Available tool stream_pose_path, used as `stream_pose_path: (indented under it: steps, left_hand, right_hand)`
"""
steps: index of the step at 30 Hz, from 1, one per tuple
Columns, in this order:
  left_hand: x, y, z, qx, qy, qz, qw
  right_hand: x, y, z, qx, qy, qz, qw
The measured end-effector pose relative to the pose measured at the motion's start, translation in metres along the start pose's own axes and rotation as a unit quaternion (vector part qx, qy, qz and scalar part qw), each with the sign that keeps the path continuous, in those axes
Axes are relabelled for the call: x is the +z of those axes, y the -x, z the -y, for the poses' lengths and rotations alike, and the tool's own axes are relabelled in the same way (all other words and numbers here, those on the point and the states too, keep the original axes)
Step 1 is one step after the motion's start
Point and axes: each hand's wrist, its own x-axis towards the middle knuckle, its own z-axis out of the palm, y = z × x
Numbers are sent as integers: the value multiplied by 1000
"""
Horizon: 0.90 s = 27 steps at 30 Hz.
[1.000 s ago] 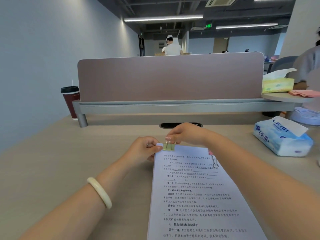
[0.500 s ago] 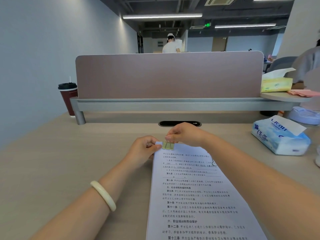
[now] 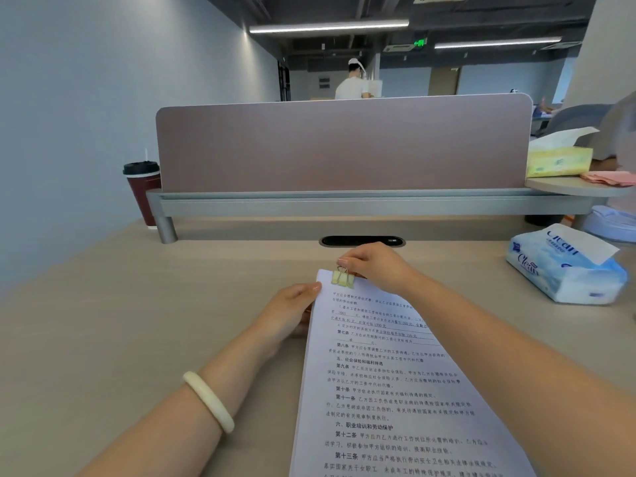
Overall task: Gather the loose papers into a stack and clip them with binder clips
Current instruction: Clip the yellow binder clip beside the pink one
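Stack (image 3: 385, 390) between hands | left hand (image 3: 289, 313) grips its edge | right hand (image 3: 377, 266) pinches binder clip (image 3: 342, 277)

One binder clip (image 3: 342, 278); two tissue packs (image 3: 564, 270); one cup (image 3: 142, 191)

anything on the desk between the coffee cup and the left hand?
No. In the head view the desk is bare between the cup and the left hand; only the divider's grey leg stands beside the cup.

bright, even light from the ceiling tubes (image 3: 328, 26) above me; soft shadows, edges bowed, far room blurry.
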Motion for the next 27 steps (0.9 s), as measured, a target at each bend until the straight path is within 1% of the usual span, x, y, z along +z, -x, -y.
stream_pose_path:
  steps: [4, 8, 11, 14, 17, 20, 22, 25, 27]
  left_hand:
    - [7, 0, -1, 7, -21, -23, 999]
    - [14, -3, 3, 38, -56, -71, 995]
    - [18, -5, 6, 47, -63, -99, 992]
    - [21, -7, 10, 65, -59, -109, 990]
    - [23, -6, 10, 72, -52, -128, 988]
    - [23, -5, 10, 74, -49, -140, 986]
    - [23, -3, 10, 72, -42, -142, 986]
    - [23, -3, 10, 70, -5, -137, 988]
    - [23, -3, 10, 66, -10, -137, 988]
  right_hand:
    - [5, -1, 0, 6, 12, -27, 1000]
    - [7, 4, 2, -13, 33, -15, 999]
    - [4, 6, 1, -19, 15, 4, 1000]
    - [0, 6, -1, -20, -6, 33, 999]
    - [-1, 7, 1, -13, 11, 82, 997]
    - [-5, 7, 5, -9, 6, 105, 994]
    - [-10, 8, 11, 1, -8, 117, 993]
    - [-15, 6, 17, 61, -43, 112, 991]
    - [-14, 5, 15, 60, -32, 109, 992]
